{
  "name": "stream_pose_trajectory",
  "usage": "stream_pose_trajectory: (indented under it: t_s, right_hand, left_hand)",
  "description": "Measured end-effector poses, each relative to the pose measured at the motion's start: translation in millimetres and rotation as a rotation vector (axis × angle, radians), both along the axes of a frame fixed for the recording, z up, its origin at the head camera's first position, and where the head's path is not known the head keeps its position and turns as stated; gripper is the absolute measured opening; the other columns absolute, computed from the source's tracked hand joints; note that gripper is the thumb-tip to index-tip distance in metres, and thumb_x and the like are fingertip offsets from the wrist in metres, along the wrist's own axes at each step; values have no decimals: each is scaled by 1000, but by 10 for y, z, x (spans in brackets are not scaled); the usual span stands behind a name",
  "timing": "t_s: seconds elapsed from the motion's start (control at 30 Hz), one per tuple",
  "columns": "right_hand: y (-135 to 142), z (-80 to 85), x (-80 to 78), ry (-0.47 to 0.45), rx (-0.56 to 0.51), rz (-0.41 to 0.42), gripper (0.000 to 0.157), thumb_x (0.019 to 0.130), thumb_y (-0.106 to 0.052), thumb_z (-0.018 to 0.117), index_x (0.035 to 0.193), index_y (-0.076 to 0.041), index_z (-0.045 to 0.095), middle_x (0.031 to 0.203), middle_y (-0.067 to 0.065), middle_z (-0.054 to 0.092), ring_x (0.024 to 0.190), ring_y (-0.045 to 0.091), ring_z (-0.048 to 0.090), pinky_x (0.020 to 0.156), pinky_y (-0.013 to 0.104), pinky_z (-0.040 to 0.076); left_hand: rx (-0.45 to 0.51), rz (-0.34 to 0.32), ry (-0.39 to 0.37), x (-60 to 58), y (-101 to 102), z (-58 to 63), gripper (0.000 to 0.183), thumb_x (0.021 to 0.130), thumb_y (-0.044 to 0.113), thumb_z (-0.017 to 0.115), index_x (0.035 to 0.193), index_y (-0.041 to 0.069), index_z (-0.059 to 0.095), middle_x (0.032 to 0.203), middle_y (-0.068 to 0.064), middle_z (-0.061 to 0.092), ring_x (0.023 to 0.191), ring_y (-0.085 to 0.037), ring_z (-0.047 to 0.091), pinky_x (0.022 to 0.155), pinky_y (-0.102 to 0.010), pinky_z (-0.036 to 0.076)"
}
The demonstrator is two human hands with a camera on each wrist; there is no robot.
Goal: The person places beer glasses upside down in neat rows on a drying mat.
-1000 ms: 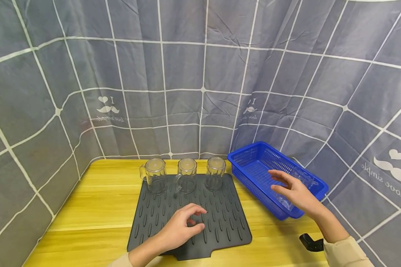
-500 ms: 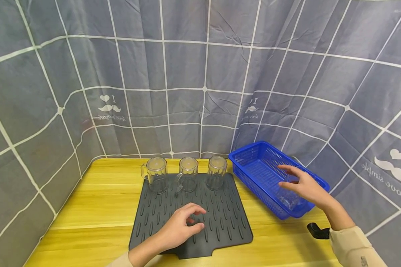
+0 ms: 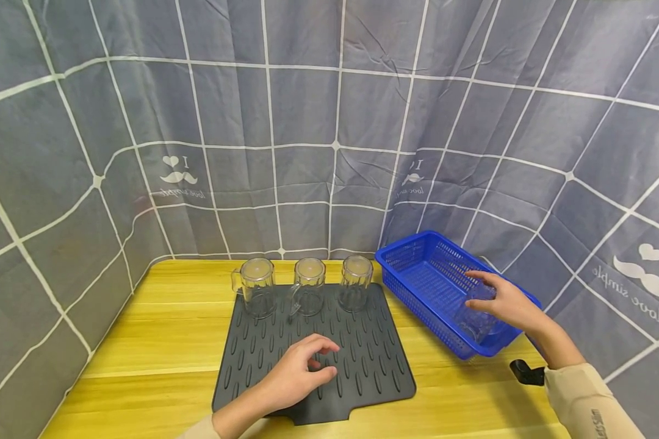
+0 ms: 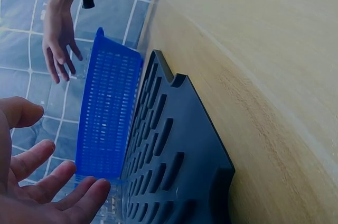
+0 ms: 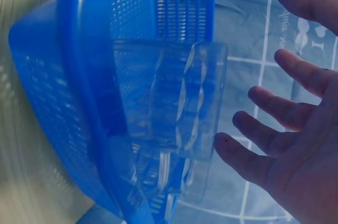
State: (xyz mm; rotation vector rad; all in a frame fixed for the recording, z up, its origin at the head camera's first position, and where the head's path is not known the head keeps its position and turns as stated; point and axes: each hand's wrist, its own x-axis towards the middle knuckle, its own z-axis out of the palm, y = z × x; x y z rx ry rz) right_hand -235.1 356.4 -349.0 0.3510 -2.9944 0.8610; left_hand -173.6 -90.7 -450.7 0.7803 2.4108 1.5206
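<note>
My right hand (image 3: 507, 302) hovers over the blue basket (image 3: 413, 310), fingers spread and slightly bent. Below it, a clear glass mug (image 5: 169, 97) stands in the basket, rising past the rim in the right wrist view; the fingertips are close to its edge, not wrapped round it. My left hand (image 3: 296, 375) is held over the near part of the dark ribbed drying mat (image 3: 370, 366), fingers loosely bent and holding nothing. Three clear glass mugs stand upside down in a row along the mat's far edge: left mug (image 3: 257, 289), middle mug (image 3: 309, 286), right mug (image 3: 355, 285).
The yellow wood-grain table (image 3: 159, 329) carries the mat and, to its right, the basket. A grey curtain (image 3: 302, 177) with white grid lines surrounds the table at the back and sides. A black device (image 3: 527, 373) sits at my right wrist.
My right hand has moved slightly to the right over the basket, towards the glass mug there. The left hand and the three mugs on the mat stay in place.
</note>
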Motion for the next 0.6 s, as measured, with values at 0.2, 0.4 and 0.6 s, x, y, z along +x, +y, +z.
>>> stream_pose_trajectory:
  t_s: [0.2,0.4,0.6]
  right_hand:
    - [65,-51,-35,-32,8,-3,76,90,-38,76,150,-5,43,153,29,39,137,56,34,98,71,40]
    - [113,-76,-54,-18,30,-27,71,91,-36,75,149,-7,45,151,28,43,136,54,39,95,67,44]
    - [140,-74,-68,23,35,-25,68,90,-30,76,146,-3,48,148,28,47,133,54,42,98,68,41]
  left_hand:
    - [9,-17,-33,-18,26,17,27,98,35,66,123,26,65,128,5,59,120,-28,56,87,-28,55]
    - [21,-30,-50,-14,53,26,27,98,36,65,123,26,65,130,4,59,120,-28,58,88,-28,55]
    - [17,-16,-39,-13,45,27,27,97,37,66,123,26,65,129,5,59,118,-27,59,89,-30,55]
